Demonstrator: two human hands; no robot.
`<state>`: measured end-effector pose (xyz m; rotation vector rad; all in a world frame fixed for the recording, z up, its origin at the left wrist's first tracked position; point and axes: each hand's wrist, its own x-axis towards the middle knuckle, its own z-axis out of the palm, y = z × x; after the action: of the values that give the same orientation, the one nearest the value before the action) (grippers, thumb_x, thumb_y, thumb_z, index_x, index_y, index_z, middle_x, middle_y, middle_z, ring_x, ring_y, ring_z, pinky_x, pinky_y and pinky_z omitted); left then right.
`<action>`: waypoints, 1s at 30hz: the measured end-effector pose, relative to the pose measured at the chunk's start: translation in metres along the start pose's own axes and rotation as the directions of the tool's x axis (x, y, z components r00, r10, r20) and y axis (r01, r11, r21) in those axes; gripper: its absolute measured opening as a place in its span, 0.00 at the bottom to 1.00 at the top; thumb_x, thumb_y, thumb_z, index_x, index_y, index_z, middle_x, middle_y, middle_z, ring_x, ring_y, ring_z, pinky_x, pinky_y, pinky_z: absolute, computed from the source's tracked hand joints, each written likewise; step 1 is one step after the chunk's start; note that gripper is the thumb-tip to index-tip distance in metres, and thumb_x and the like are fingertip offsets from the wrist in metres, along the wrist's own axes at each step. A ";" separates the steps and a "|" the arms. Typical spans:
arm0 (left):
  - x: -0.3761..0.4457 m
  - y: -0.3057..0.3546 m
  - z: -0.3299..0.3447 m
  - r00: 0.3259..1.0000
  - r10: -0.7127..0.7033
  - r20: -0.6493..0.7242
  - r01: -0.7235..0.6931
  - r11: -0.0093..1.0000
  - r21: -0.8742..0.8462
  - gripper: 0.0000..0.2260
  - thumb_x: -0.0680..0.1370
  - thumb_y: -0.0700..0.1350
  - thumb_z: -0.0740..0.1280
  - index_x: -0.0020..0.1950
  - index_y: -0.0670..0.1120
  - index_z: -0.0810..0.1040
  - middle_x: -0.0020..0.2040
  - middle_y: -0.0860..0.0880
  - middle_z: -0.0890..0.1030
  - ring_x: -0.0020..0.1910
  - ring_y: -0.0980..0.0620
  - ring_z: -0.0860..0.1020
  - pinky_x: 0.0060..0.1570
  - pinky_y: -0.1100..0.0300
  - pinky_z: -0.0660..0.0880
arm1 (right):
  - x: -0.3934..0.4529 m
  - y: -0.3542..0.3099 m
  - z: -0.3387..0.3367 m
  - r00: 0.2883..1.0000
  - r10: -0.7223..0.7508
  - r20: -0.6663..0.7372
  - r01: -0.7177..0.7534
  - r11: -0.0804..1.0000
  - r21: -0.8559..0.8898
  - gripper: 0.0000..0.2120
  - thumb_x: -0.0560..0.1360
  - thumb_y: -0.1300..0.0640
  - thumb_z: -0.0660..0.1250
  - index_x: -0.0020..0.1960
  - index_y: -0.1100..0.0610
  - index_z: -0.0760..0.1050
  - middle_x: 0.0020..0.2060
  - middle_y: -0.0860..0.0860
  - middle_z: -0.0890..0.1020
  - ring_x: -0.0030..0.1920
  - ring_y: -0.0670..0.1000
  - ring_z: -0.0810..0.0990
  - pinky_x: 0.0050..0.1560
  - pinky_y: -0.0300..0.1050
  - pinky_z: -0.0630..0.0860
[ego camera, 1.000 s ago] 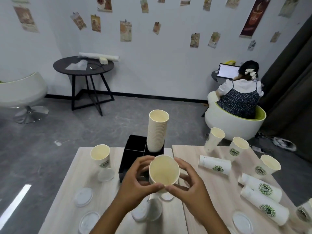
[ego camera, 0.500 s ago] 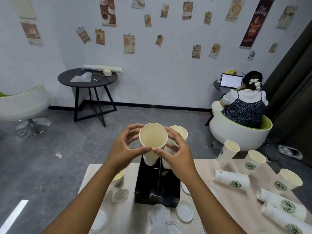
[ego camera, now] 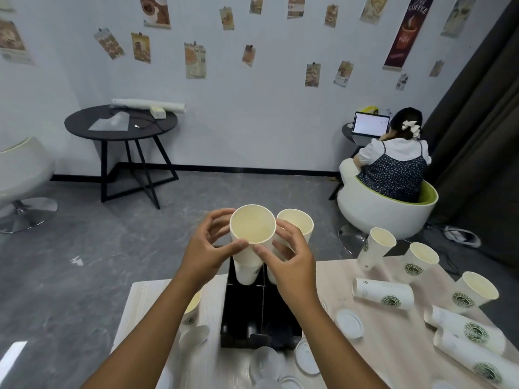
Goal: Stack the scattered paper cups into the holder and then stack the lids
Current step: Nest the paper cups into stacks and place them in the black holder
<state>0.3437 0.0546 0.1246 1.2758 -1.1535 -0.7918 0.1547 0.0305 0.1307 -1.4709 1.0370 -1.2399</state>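
Both hands grip a short stack of white paper cups [ego camera: 250, 242] by its top rim, over the far-left slot of the black holder [ego camera: 259, 318]. My left hand [ego camera: 209, 248] pinches the rim from the left, my right hand [ego camera: 292, 256] from the right. A taller cup stack [ego camera: 296, 224] stands in the far-right slot, partly hidden by my right hand. Loose cups with green logos stand [ego camera: 377, 247] and lie [ego camera: 383, 293] on the right table. One cup [ego camera: 192, 307] sits under my left forearm. Clear lids [ego camera: 349, 323] lie around the holder.
Two light wooden tables [ego camera: 331, 279] meet under the holder. More lids lie near the front edge [ego camera: 306, 357]. A person sits in a white tub chair [ego camera: 384, 209] behind right. A black round table [ego camera: 120, 124] and a white chair [ego camera: 22, 169] stand on the left.
My hands lifted the cups from in front of the holder up and forward over its far-left slot. The camera tilted up, so the table sits lower in view.
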 end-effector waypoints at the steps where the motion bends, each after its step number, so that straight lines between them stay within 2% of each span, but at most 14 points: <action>1: 0.002 -0.001 0.000 1.000 0.007 0.002 -0.007 1.000 0.004 0.33 0.65 0.54 0.84 0.68 0.55 0.76 0.63 0.56 0.83 0.65 0.53 0.81 0.68 0.45 0.77 | 0.001 0.002 0.000 1.000 -0.004 0.000 0.004 1.000 -0.003 0.29 0.70 0.58 0.82 0.67 0.44 0.77 0.61 0.35 0.82 0.63 0.38 0.80 0.55 0.28 0.76; 6: 0.008 -0.009 0.006 1.000 0.019 0.023 -0.019 0.999 0.026 0.31 0.67 0.48 0.81 0.68 0.54 0.76 0.61 0.59 0.84 0.64 0.56 0.81 0.67 0.51 0.79 | 0.004 0.010 -0.001 1.000 0.007 -0.005 -0.008 1.000 -0.026 0.32 0.70 0.57 0.82 0.69 0.41 0.75 0.61 0.37 0.83 0.64 0.37 0.79 0.56 0.29 0.77; 9: 0.007 -0.015 0.009 1.000 0.002 0.021 -0.002 1.000 0.029 0.32 0.67 0.53 0.84 0.67 0.56 0.76 0.62 0.59 0.83 0.65 0.56 0.81 0.67 0.51 0.78 | 0.006 0.015 -0.002 1.000 0.024 0.006 -0.024 0.998 -0.062 0.33 0.70 0.55 0.82 0.70 0.39 0.75 0.62 0.36 0.82 0.65 0.37 0.78 0.60 0.33 0.78; 12: 0.004 -0.019 0.010 1.000 -0.010 0.011 0.010 1.000 0.024 0.32 0.65 0.56 0.81 0.68 0.56 0.76 0.63 0.57 0.83 0.66 0.55 0.80 0.67 0.50 0.77 | 0.007 0.017 -0.003 1.000 0.026 0.017 -0.024 0.996 -0.090 0.33 0.69 0.53 0.82 0.70 0.39 0.74 0.63 0.35 0.81 0.65 0.38 0.78 0.63 0.35 0.78; 16: 0.005 -0.019 0.013 1.000 0.011 0.013 -0.011 0.999 0.051 0.30 0.68 0.53 0.82 0.68 0.55 0.75 0.63 0.58 0.83 0.64 0.57 0.80 0.68 0.51 0.77 | 0.007 0.016 -0.005 0.999 0.025 0.024 -0.022 0.995 -0.097 0.32 0.70 0.52 0.82 0.69 0.38 0.75 0.62 0.34 0.81 0.64 0.35 0.78 0.60 0.30 0.76; 20: 0.006 -0.017 0.017 1.000 0.016 0.001 -0.016 0.998 0.056 0.30 0.67 0.57 0.81 0.67 0.57 0.75 0.62 0.59 0.83 0.64 0.57 0.81 0.66 0.53 0.77 | 0.009 0.017 -0.008 0.999 0.030 0.028 -0.027 0.994 -0.106 0.31 0.71 0.53 0.81 0.68 0.35 0.74 0.63 0.37 0.81 0.64 0.36 0.78 0.59 0.29 0.76; 25: 0.005 -0.015 0.025 0.999 0.030 -0.014 -0.029 0.995 0.091 0.28 0.69 0.58 0.81 0.66 0.61 0.75 0.62 0.62 0.83 0.63 0.58 0.81 0.64 0.55 0.78 | 0.011 0.020 -0.015 0.999 0.038 0.016 -0.035 0.990 -0.133 0.31 0.72 0.51 0.80 0.71 0.38 0.74 0.62 0.40 0.82 0.64 0.39 0.80 0.64 0.37 0.78; 30: -0.002 -0.011 0.034 0.999 0.011 -0.040 -0.008 0.996 0.084 0.27 0.68 0.64 0.77 0.65 0.63 0.75 0.62 0.61 0.83 0.62 0.60 0.81 0.62 0.57 0.79 | 0.009 0.020 -0.021 0.999 0.048 0.007 -0.047 0.988 -0.148 0.31 0.72 0.48 0.80 0.71 0.39 0.74 0.61 0.42 0.83 0.63 0.41 0.81 0.63 0.39 0.79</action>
<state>0.3130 0.0440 0.1102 1.3485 -1.1698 -0.7144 0.1344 0.0150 0.1142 -1.5537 1.1716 -1.1408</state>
